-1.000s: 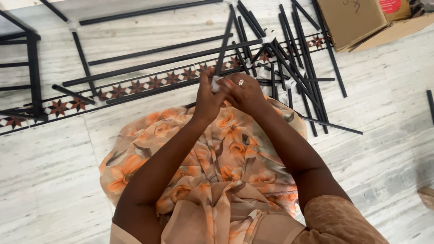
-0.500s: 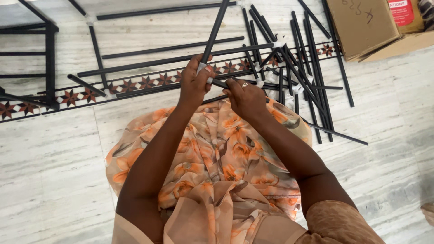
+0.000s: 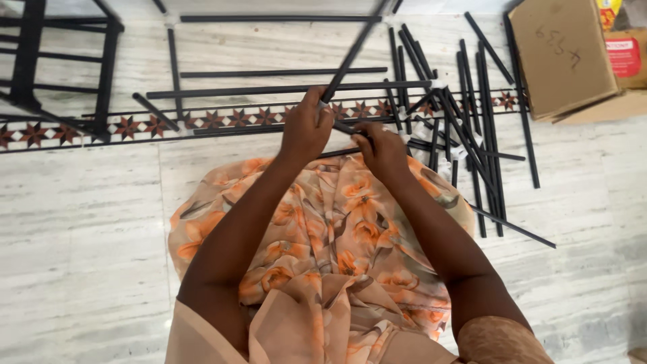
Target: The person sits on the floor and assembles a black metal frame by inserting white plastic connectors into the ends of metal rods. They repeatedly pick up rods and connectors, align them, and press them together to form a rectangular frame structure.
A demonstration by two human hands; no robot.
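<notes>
My left hand [image 3: 304,129] grips the lower end of a long black metal rod [image 3: 353,55] that slants up and away toward the top of the view. My right hand [image 3: 381,147] is closed around a short black piece [image 3: 345,128] that meets the rod's lower end, right beside my left hand. Both hands hover over my lap, which is covered in orange floral cloth [image 3: 323,229]. What sits between the fingers of my right hand is mostly hidden.
A heap of loose black rods [image 3: 465,114] lies on the marble floor to the right. More rods [image 3: 283,89] lie across the floor ahead. A black metal frame [image 3: 40,61] stands at far left. A flattened cardboard box [image 3: 563,57] lies at top right.
The rod in my left hand has swung upward and to the right, and both hands have shifted slightly away from my body. The camera view has also tilted.
</notes>
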